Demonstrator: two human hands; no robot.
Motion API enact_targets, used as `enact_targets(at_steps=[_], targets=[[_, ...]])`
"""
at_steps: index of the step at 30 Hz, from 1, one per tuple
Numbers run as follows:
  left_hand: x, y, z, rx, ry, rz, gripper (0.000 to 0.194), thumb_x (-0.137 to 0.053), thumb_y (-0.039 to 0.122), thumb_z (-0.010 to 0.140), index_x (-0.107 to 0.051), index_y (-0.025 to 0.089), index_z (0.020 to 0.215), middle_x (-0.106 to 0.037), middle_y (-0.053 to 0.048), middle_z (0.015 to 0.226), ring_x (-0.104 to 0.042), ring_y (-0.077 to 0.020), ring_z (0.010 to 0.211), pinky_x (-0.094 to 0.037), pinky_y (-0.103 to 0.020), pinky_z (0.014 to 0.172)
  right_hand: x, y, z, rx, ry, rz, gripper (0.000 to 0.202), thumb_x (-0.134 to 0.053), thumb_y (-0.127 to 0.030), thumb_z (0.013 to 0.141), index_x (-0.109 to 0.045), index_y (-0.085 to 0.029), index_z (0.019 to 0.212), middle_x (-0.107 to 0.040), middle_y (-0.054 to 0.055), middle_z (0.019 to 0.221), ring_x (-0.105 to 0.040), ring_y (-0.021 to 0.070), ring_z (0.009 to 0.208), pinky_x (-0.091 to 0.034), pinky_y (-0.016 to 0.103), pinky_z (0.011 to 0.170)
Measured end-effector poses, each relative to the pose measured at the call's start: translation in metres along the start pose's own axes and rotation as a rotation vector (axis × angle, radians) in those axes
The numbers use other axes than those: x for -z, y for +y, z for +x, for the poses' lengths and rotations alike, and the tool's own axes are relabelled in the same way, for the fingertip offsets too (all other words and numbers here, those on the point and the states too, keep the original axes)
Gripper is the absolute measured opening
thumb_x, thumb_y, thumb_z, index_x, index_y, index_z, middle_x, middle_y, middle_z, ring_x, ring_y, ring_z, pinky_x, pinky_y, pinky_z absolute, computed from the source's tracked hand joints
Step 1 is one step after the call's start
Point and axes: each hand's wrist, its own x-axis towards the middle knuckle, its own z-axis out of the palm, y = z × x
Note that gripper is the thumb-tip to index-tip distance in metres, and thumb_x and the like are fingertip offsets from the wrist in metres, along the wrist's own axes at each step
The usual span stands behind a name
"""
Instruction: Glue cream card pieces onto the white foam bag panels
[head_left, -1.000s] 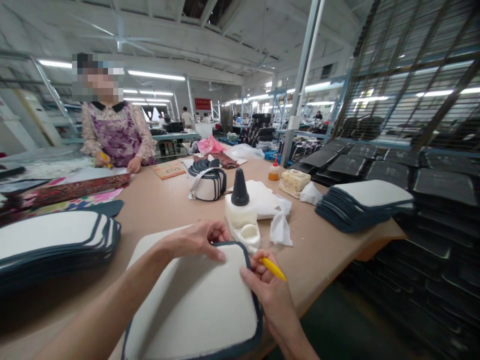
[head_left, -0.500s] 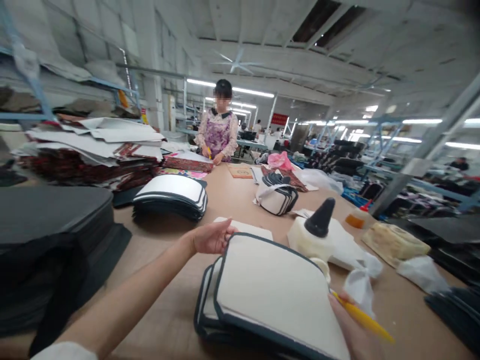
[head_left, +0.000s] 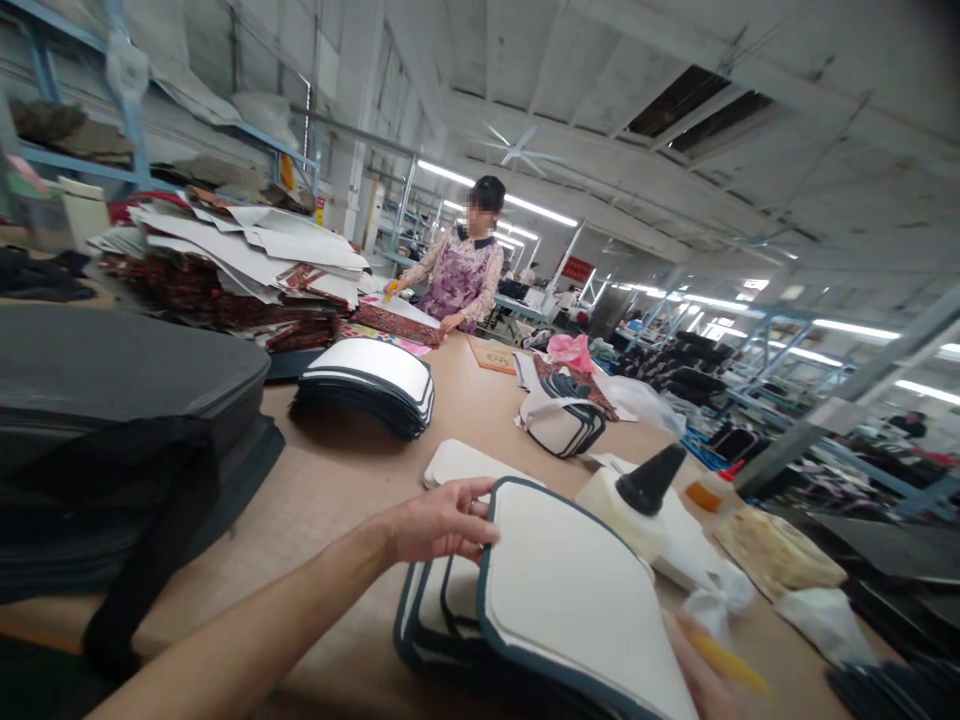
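My left hand (head_left: 446, 522) pinches the upper left edge of a cream panel with a dark border (head_left: 577, 590), its thumb on top. That panel is lifted and tilted above a stack of similar dark-edged panels (head_left: 424, 620). At the panel's right side, my right hand (head_left: 705, 670) is closed around a slim yellow tool (head_left: 724, 655); motion blurs it, and its working end is hidden. Just beyond my left hand lies a pale board (head_left: 472, 462). A whitish bottle with a black cone nozzle (head_left: 651, 480) rests behind the panel.
At left are a tall dark stack (head_left: 127, 370) and a curved pile of white-topped panels (head_left: 367, 385). A bundle of panels (head_left: 562, 415) lies further back. Across the table (head_left: 330, 500), a co-worker (head_left: 465, 265) handles patterned sheets. An orange glue bottle (head_left: 709, 490) stands right.
My left hand has shifted right and closed on the panel's edge. The panel is raised and tilted more from the stack. The camera view has rolled and turned slightly left.
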Motion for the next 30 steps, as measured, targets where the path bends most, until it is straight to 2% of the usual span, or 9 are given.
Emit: enact_targets(at_steps=[3, 7, 13, 16, 18, 21, 24, 27, 30], targets=[[0.003, 0.002, -0.001, -0.006, 0.111, 0.048, 0.048, -0.076, 0.017, 0.058, -0.059, 0.019, 0.103, -0.058, 0.001, 0.077, -0.055, -0.0084, 0.065, -0.042, -0.019, 0.060, -0.016, 0.008, 0.005, -0.103, 0.013, 0.103, 0.041, -0.075, -0.047, 0.046, -0.058, -0.026, 0.077, -0.066, 0.000, 0.065, -0.064, 0.0261, 0.066, -0.052, 0.035, 0.055], [0.014, 0.003, -0.001, 0.016, 0.299, 0.148, 0.052, -0.074, 0.028, 0.058, -0.057, 0.018, 0.106, -0.052, 0.002, 0.076, -0.052, -0.0083, 0.065, -0.042, -0.020, 0.060, -0.033, 0.008, 0.012, 0.072, 0.063, -0.001, 0.041, -0.070, -0.051, 0.055, -0.056, -0.023, 0.082, -0.067, 0.002, 0.076, -0.062, 0.0220, 0.075, -0.050, 0.032, 0.068], [0.038, -0.018, -0.004, 0.046, 0.482, 0.412, 0.074, -0.072, 0.021, 0.055, -0.042, 0.014, 0.122, -0.049, 0.000, 0.084, -0.054, -0.0143, 0.073, -0.044, -0.026, 0.061, -0.039, 0.018, 0.015, 0.166, 0.070, -0.120, 0.038, -0.069, -0.047, 0.057, -0.061, -0.019, 0.080, -0.066, 0.004, 0.084, -0.059, 0.0226, 0.082, -0.045, 0.034, 0.076], [0.041, -0.026, -0.004, 0.014, 0.560, 0.595, 0.070, -0.071, 0.017, 0.053, -0.047, 0.012, 0.118, -0.052, -0.008, 0.098, -0.053, -0.0256, 0.094, -0.045, -0.038, 0.077, -0.042, 0.030, 0.013, 0.197, 0.068, -0.156, 0.034, -0.067, -0.046, 0.059, -0.061, -0.018, 0.079, -0.066, 0.004, 0.081, -0.059, 0.0223, 0.079, -0.045, 0.035, 0.075], [0.032, -0.025, 0.001, -0.097, 0.588, 0.762, 0.059, -0.069, 0.014, 0.057, -0.053, 0.015, 0.113, -0.048, -0.012, 0.118, -0.038, -0.0301, 0.117, -0.032, -0.043, 0.097, -0.045, 0.036, 0.013, 0.209, 0.063, -0.172, 0.033, -0.065, -0.046, 0.062, -0.060, -0.018, 0.079, -0.065, 0.004, 0.080, -0.059, 0.0221, 0.077, -0.045, 0.035, 0.074], [0.006, -0.024, 0.017, -0.337, 0.329, 1.171, 0.035, -0.056, 0.019, 0.078, -0.057, 0.021, 0.113, -0.043, -0.009, 0.133, -0.028, -0.0249, 0.128, -0.019, -0.039, 0.108, -0.047, 0.040, 0.014, 0.234, 0.031, -0.195, 0.032, -0.062, -0.047, 0.064, -0.058, -0.018, 0.077, -0.065, 0.004, 0.077, -0.060, 0.0216, 0.074, -0.047, 0.034, 0.071], [-0.015, -0.031, 0.033, -0.351, -0.042, 1.531, 0.035, -0.044, 0.028, 0.089, -0.051, 0.023, 0.123, -0.047, -0.007, 0.134, -0.034, -0.0257, 0.128, -0.023, -0.043, 0.107, -0.044, 0.034, 0.013, 0.271, 0.028, -0.249, 0.032, -0.062, -0.049, 0.065, -0.058, -0.019, 0.075, -0.064, 0.004, 0.074, -0.060, 0.0230, 0.072, -0.047, 0.035, 0.069], [-0.021, -0.043, 0.040, -0.240, -0.115, 1.756, 0.043, -0.039, 0.033, 0.091, -0.040, 0.022, 0.133, -0.039, -0.008, 0.141, -0.028, -0.0280, 0.132, -0.020, -0.048, 0.107, -0.044, 0.015, 0.002, 0.329, 0.066, -0.329, 0.032, -0.063, -0.050, 0.065, -0.059, -0.020, 0.078, -0.064, 0.008, 0.083, -0.059, 0.0273, 0.081, -0.043, 0.040, 0.076], [-0.017, -0.051, 0.040, -0.185, -0.055, 1.879, 0.052, -0.039, 0.034, 0.090, -0.029, 0.020, 0.139, -0.028, -0.010, 0.146, -0.019, -0.0283, 0.135, -0.017, -0.048, 0.109, -0.064, -0.013, -0.012, 0.477, -0.091, -0.418, 0.021, -0.053, -0.042, 0.078, -0.058, -0.021, 0.081, -0.063, 0.010, 0.095, -0.057, 0.0263, 0.090, -0.041, 0.038, 0.082]])
